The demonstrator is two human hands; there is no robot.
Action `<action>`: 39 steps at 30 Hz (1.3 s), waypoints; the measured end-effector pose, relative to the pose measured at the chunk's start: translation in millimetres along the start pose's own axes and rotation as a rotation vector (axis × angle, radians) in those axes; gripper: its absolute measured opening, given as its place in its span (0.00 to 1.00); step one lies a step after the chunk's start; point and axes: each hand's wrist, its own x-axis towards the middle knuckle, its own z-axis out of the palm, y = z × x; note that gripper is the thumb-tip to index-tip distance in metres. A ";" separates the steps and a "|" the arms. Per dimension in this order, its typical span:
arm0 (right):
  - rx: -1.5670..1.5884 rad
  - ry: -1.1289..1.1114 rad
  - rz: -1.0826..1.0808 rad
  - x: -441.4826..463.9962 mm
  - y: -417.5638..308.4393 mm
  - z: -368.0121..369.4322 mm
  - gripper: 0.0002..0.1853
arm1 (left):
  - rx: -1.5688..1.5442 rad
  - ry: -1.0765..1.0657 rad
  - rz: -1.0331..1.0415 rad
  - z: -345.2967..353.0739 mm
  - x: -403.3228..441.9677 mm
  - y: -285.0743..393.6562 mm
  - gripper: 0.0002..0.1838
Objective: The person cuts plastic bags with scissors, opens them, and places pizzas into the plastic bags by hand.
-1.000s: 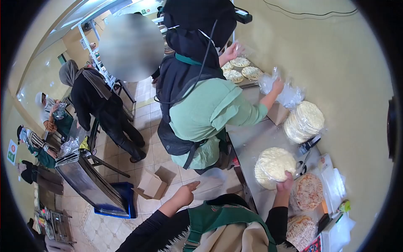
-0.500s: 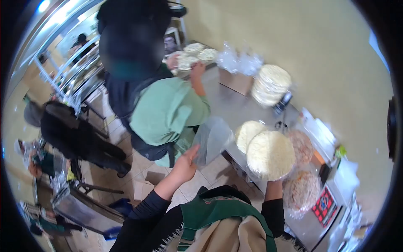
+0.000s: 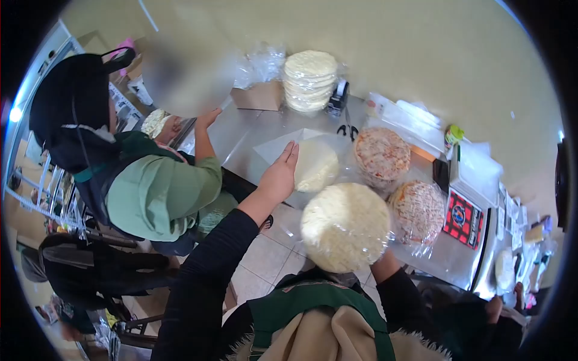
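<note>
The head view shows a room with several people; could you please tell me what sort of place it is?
It looks like a food-packing room, perhaps for pizzas: topped, wrapped rounds lie on a metal table beside a stack of pale rounds, and the right hand holds a wrapped pale disc.

Food-packing kitchen: steel counter [image 3: 244, 133], plastic-wrapped rounds [image 3: 345, 227] (some topped pizza-style)
</note>
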 end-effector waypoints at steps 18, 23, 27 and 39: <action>0.220 -0.131 0.242 61.7 54.9 56.2 0.32 | 0.011 -0.027 0.372 25.5 -58.3 -3.4 0.30; 0.167 -0.082 0.063 64.9 59.2 63.9 0.31 | 0.014 0.235 -0.004 44.2 -72.2 16.0 0.11; 0.145 0.013 -0.088 70.0 72.4 64.6 0.32 | -0.015 0.085 -0.118 63.3 -88.6 19.3 0.08; -0.002 -0.021 -0.012 40.1 65.7 60.6 0.27 | -0.321 0.143 -0.047 61.1 -123.9 59.3 0.05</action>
